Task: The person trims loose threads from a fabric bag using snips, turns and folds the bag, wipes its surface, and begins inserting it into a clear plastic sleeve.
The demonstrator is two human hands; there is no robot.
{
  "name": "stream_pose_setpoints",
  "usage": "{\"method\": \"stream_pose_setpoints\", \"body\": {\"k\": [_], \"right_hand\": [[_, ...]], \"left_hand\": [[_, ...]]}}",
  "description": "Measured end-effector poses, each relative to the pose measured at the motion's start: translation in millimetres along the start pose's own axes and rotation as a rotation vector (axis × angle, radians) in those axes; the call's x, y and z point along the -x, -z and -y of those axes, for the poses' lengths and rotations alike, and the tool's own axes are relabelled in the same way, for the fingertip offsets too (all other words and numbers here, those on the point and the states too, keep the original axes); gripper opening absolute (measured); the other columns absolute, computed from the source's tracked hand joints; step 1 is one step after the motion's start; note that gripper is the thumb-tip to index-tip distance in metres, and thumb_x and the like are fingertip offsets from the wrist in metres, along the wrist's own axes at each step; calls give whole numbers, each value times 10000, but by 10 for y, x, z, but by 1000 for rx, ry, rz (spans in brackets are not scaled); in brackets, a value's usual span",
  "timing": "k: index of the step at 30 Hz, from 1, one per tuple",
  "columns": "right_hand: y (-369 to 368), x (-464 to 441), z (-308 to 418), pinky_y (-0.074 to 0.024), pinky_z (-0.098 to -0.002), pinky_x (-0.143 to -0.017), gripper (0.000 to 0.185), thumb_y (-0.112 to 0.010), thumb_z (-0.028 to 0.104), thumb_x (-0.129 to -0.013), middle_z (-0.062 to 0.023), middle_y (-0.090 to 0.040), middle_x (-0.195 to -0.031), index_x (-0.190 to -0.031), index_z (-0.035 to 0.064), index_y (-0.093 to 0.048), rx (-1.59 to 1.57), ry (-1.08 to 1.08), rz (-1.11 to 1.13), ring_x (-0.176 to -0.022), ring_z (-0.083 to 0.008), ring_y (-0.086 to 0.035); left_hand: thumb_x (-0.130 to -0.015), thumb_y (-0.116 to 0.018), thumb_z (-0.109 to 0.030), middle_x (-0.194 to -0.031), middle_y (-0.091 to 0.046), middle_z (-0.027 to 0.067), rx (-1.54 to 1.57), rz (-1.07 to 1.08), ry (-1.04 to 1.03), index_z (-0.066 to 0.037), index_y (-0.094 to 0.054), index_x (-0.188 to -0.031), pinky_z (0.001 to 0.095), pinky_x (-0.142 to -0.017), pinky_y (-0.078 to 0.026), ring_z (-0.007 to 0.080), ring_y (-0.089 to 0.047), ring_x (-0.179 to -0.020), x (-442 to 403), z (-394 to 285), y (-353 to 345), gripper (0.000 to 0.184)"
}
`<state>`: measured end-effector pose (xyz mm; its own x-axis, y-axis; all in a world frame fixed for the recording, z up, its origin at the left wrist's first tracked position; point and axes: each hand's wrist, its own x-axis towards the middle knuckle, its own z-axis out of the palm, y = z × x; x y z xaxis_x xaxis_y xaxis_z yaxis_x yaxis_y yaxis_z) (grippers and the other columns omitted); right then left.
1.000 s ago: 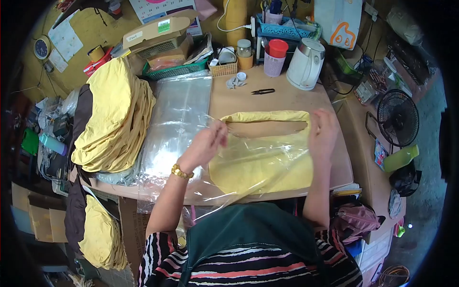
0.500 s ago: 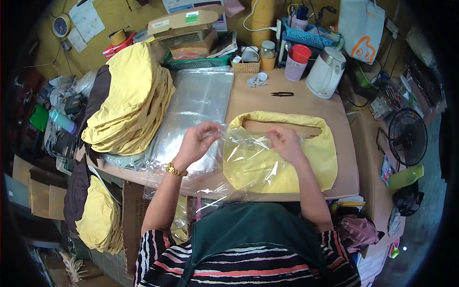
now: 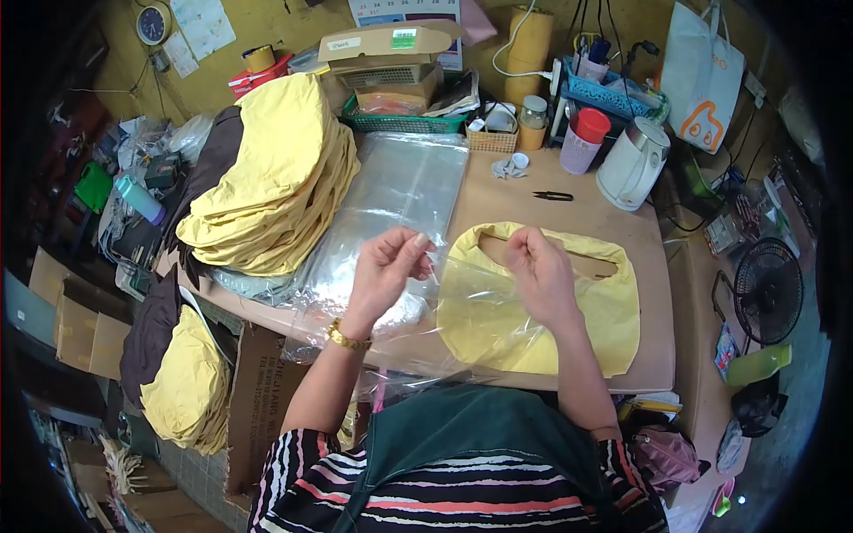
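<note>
A clear plastic bag stretches between my hands above a yellow fabric piece, which lies on the table with its long opening toward the back. My left hand, with a gold bracelet on the wrist, pinches the bag's upper left edge. Closed on the bag's upper right edge is my right hand, over the left part of the fabric's opening. A stack of clear plastic bags lies flat behind my left hand. Further left rises a tall pile of folded yellow fabric pieces.
Black thread snips lie behind the fabric piece. A white kettle, a lilac cup and baskets line the back of the table. More yellow fabric hangs at the lower left. A black fan stands at the right.
My right hand has moved left from the fabric's right side and closed on the bag's edge. The bag has come up off the fabric, and the camera view has shifted.
</note>
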<state>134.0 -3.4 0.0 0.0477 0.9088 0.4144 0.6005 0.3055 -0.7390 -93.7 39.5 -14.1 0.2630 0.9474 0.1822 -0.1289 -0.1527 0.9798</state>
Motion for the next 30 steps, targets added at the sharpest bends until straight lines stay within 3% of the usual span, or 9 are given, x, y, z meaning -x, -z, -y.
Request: {"method": "stream_pose_setpoints", "body": {"k": [4, 7, 10, 12, 22, 23, 25, 28, 30], "right_hand": [[-177, -3, 300, -435, -381, -739, 240, -702, 255, -849, -66, -614, -649, -776, 46, -610, 228, 405, -334, -654, -241, -590], [-229, 14, 126, -441, -379, -672, 270, -728, 272, -816, -57, -594, -630, -769, 39, -599, 132, 461, -108, -649, -249, -593], [-291, 28, 61, -434, -371, -586, 248, -741, 244, -792, -56, -556, -594, -746, 51, -591, -318, -63, 86, -576, -252, -569], [-417, 47, 93, -407, -365, -503, 209, -708, 184, -808, -57, -523, -564, -689, 74, -576, 27, 651, -149, -500, -242, -530], [-643, 86, 128, -388, -333, -475, 253, -676, 172, -837, -86, -480, -536, -632, 70, -567, 39, 842, -175, -463, -230, -488], [-649, 44, 21, -388, -333, -475, 253, -676, 172, -837, -86, -480, -536, -632, 70, -567, 41, 840, -179, -463, -230, -488], [-597, -50, -291, -396, -292, -503, 223, -690, 158, -848, -55, -510, -553, -680, 47, -595, -203, 213, -165, -487, -158, -500], [-369, -66, -332, -392, -279, -517, 201, -685, 128, -864, -22, -534, -571, -715, 22, -603, -649, -43, 35, -531, -92, -499], [-328, -53, -231, -378, -251, -524, 222, -642, 144, -904, 12, -532, -601, -726, 21, -591, -546, 26, 4, -558, -73, -481]], "left_hand": [[-979, -576, -241, -652, -581, -10, -57, 25, -28, -33, -620, -818, 202, -522, -440, 47, -526, -564, 51, 47, -189, 267], [-993, -545, -296, -617, -538, -23, -6, -76, -129, -53, -568, -751, 200, -490, -401, 37, -488, -529, 42, 99, -414, 344], [-1000, -529, -315, -625, -534, -32, 128, -110, -25, -77, -544, -745, 188, -484, -386, 26, -467, -523, 25, 85, -383, 348], [-1003, -522, -316, -640, -539, -38, 242, -52, 140, -91, -543, -757, 181, -488, -384, 20, -459, -527, 20, 214, -376, 334], [-1010, -479, -400, -598, -410, -82, 550, -101, 325, -120, -518, -741, 222, -458, -283, 28, -358, -519, 52, 583, -743, 390], [-1008, -484, -397, -605, -419, -78, 643, -23, 369, -115, -521, -737, 224, -469, -293, 29, -367, -531, 43, 662, -658, 393], [-1009, -486, -380, -671, -496, -56, 644, -37, 370, -110, -562, -828, 218, -532, -367, 43, -443, -584, 110, 472, -609, 334], [-976, -572, -294, -748, -606, -27, 577, 159, 217, -96, -620, -896, 208, -606, -449, 55, -551, -666, 64, 299, -432, 219], [-920, -666, -264, -680, -598, -17, 339, -121, 174, -71, -571, -737, 204, -531, -395, 37, -512, -596, 32, 150, -520, 283]]}}
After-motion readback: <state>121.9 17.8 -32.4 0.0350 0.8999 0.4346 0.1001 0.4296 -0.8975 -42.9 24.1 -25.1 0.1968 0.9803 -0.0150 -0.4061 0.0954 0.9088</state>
